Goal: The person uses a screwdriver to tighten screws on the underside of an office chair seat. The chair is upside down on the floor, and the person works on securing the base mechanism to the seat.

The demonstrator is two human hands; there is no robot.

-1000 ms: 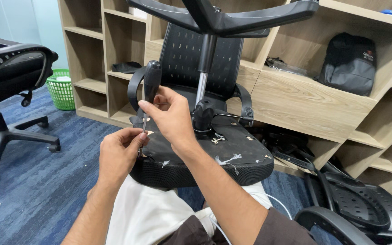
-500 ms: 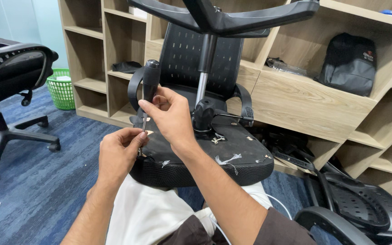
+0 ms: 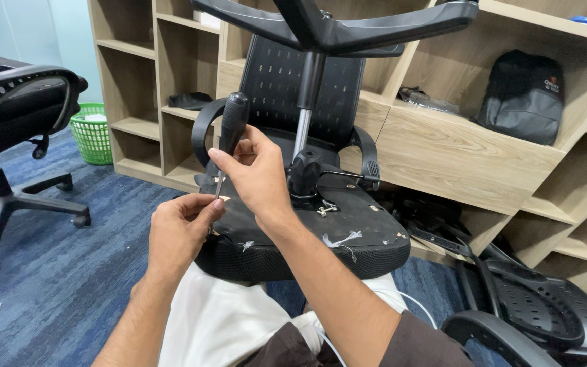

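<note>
An office chair lies upside down in front of me, its black seat underside facing up and its star base at the top. My right hand grips the black handle of a screwdriver, held upright. My left hand pinches the thin metal shaft near its tip, just above the seat's left edge. A small screw may sit at the tip; I cannot tell. The chair's gas column rises just right of my right hand.
Another black office chair stands at left on blue carpet. A green mesh bin sits by wooden shelving. A black backpack rests in a shelf. Loose chair parts lie at right.
</note>
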